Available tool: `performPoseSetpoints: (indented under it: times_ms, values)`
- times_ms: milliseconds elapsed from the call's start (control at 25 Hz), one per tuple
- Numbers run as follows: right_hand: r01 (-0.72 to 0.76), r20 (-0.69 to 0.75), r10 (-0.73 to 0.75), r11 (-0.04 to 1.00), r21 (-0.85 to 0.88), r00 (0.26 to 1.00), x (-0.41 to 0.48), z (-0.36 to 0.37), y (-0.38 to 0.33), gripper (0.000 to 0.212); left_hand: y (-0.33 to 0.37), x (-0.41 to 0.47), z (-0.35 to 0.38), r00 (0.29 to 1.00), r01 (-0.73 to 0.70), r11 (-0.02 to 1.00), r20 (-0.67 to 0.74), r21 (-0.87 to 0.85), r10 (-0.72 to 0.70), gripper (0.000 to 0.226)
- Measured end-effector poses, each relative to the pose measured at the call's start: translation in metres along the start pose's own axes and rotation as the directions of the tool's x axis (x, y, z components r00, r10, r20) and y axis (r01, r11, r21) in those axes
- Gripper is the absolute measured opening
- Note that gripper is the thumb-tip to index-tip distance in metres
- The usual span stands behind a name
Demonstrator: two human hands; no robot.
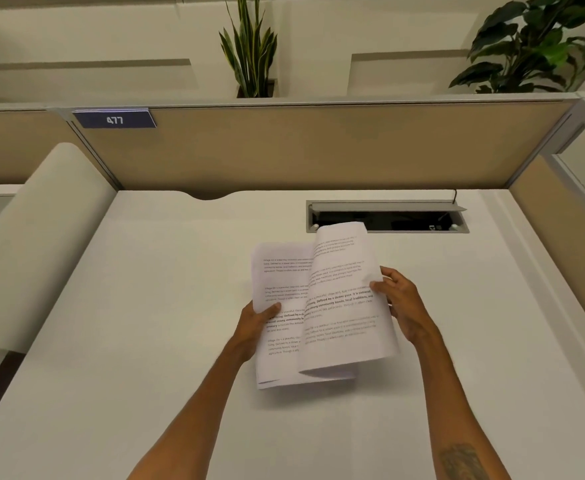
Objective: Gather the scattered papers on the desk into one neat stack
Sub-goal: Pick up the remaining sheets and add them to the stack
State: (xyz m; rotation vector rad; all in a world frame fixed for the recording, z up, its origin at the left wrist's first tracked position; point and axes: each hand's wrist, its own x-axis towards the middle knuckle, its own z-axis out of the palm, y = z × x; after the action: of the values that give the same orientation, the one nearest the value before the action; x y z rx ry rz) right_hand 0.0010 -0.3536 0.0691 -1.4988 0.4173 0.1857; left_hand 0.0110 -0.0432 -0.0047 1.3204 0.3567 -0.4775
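Printed white papers (336,306) are held above the white desk (145,306), near its middle. My left hand (254,325) grips the left edge of the lower sheets, thumb on top. My right hand (400,299) pinches the right edge of the upper sheets (346,271), which curl and overlap the lower ones at an angle. The bundle is uneven, with its edges out of line. No other loose paper shows on the desk.
An open cable tray (388,216) is cut into the desk just behind the papers. A beige partition (318,147) with a blue number sign (114,119) closes off the back. A rounded divider (35,244) stands to the left. Two plants (249,46) sit above the partition.
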Motion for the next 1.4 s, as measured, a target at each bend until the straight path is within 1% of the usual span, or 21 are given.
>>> performPoseSetpoints:
  times_ms: [80,200,240,320,440,520,600,640,680,760,800,880,920,1040,1160,1280,1400]
  values:
    - [-0.04,-0.036,0.04,0.999,-0.014,0.999,-0.001,0.002,0.018,0.03,0.004,-0.002,0.001,1.0,0.01,1.0,0.02,-0.016,-0.009,0.036]
    - [-0.051,-0.12,0.047,0.998,-0.034,0.992,-0.002,0.006,0.038,0.024,0.007,-0.004,0.0,1.0,0.013,0.999,0.016,-0.032,-0.012,0.034]
    - [-0.06,-0.124,0.053,0.997,-0.049,0.991,-0.002,0.007,0.044,0.022,0.008,-0.005,0.0,1.0,0.013,0.999,0.023,-0.033,-0.012,0.033]
    - [-0.082,-0.086,0.078,0.996,-0.04,0.993,-0.002,0.01,0.05,0.02,0.009,-0.007,0.001,0.999,0.007,1.0,0.042,-0.016,-0.006,0.031]
    - [-0.083,-0.047,0.084,0.996,0.028,0.995,0.0,0.02,0.058,0.02,0.012,-0.012,0.005,0.999,-0.015,1.0,0.046,0.023,0.014,0.044]
    - [-0.104,-0.032,0.109,0.986,0.128,0.994,0.002,0.029,0.062,0.025,0.014,-0.014,0.01,0.997,-0.034,0.998,0.073,0.056,0.03,0.048]
    - [-0.136,-0.034,0.146,0.968,0.209,0.989,0.006,0.037,0.063,0.032,0.018,-0.016,0.017,0.995,-0.055,0.994,0.093,0.091,0.047,0.036]
    - [-0.13,-0.064,0.147,0.968,0.215,0.987,0.009,0.041,0.062,0.034,0.02,-0.016,0.02,0.995,-0.052,0.994,0.084,0.095,0.045,0.03]
    - [-0.106,-0.102,0.128,0.974,0.199,0.987,0.011,0.044,0.061,0.036,0.024,-0.016,0.022,0.997,-0.042,0.996,0.065,0.082,0.036,0.033]
    - [-0.036,-0.152,0.058,0.989,0.143,0.987,0.01,0.051,0.054,0.037,0.028,-0.013,0.026,0.999,-0.014,0.999,0.051,0.046,0.012,0.054]
    - [0.005,-0.153,0.014,0.993,0.12,0.988,0.009,0.054,0.049,0.036,0.032,-0.013,0.029,0.997,-0.046,0.998,0.072,0.046,0.042,0.053]
    - [0.077,-0.142,-0.06,0.991,0.113,0.988,0.006,0.057,0.037,0.031,0.042,-0.013,0.032,0.985,-0.161,0.98,0.075,0.113,0.153,0.034]
    - [0.109,-0.141,-0.091,0.986,0.126,0.986,0.004,0.057,0.03,0.031,0.047,-0.013,0.032,0.977,-0.207,0.968,0.078,0.142,0.198,0.028]
    - [0.212,-0.107,-0.199,0.969,0.129,0.974,-0.003,0.052,0.006,0.036,0.066,-0.015,0.033,0.956,-0.285,0.945,0.123,0.159,0.268,0.026]
    - [0.279,-0.055,-0.274,0.954,0.113,0.96,-0.013,0.047,-0.008,0.033,0.074,-0.018,0.033,0.938,-0.342,0.926,0.113,0.16,0.327,0.025]
    - [0.279,-0.048,-0.276,0.958,0.068,0.96,-0.017,0.044,0.001,0.031,0.069,-0.02,0.033,0.93,-0.362,0.916,0.128,0.174,0.343,0.032]
    - [0.177,0.006,-0.177,0.984,0.032,0.984,-0.018,0.041,0.014,0.043,0.06,-0.02,0.034,0.936,-0.34,0.909,0.179,0.24,0.302,0.035]
